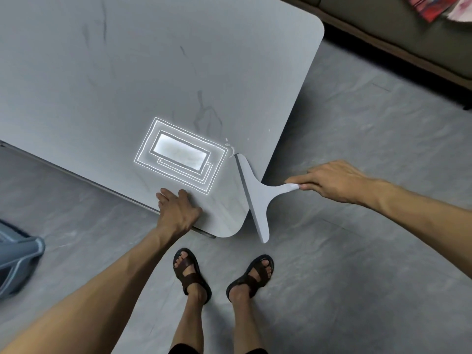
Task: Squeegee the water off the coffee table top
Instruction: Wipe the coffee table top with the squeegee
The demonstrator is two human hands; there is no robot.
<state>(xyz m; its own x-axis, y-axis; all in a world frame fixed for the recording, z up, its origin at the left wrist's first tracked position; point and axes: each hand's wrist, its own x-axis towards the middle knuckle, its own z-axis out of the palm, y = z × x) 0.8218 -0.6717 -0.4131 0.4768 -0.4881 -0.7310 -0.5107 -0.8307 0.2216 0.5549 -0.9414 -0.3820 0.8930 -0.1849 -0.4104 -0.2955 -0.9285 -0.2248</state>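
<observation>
The grey coffee table top (127, 72) fills the upper left, with its near corner by my feet. My left hand (177, 212) rests on that corner, fingers curled over the table's edge. My right hand (334, 181) pinches the end of the handle of a pale grey squeegee (255, 195). The blade lies along the table's right edge, its upper end on the top and its lower end hanging past the corner over the floor. Faint dark streaks and a few small droplets (228, 145) show near the blade's upper tip. A bright ceiling-light reflection (180, 153) glares on the top.
A grey sofa base (398, 39) with patterned cloth stands at the upper right, beyond a strip of grey floor (357, 111). A blue plastic stool or basket (18, 264) sits at the left edge. My sandalled feet (222, 274) stand just below the table corner.
</observation>
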